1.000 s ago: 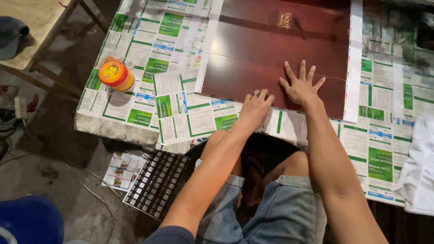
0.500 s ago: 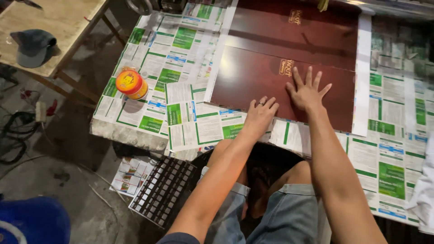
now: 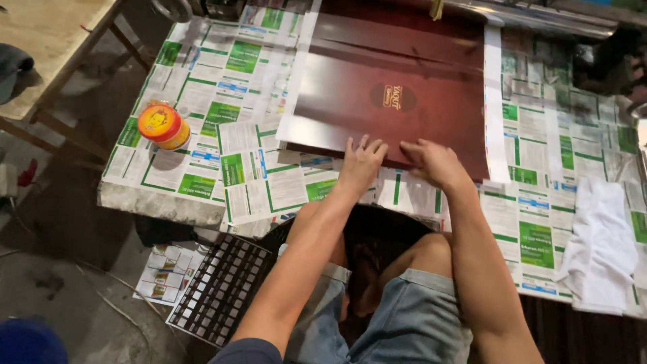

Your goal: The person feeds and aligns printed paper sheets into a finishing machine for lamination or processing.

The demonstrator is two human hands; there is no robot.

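Maroon sheet [image 3: 397, 101] | left hand [image 3: 360, 162], right hand [image 3: 431, 162] now curled together at near edge | grip unclear

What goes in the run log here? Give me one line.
left hand: fingers on near edge of dark red sheet | right hand: gripping same edge | table: newspaper-covered | orange-lidded jar: left, apart

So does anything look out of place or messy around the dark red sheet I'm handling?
On the table, nothing stands out: both hands, left hand and right hand, rest at the dark red sheet's near edge. Below, a printed sheet and a black grid panel lie on the floor.
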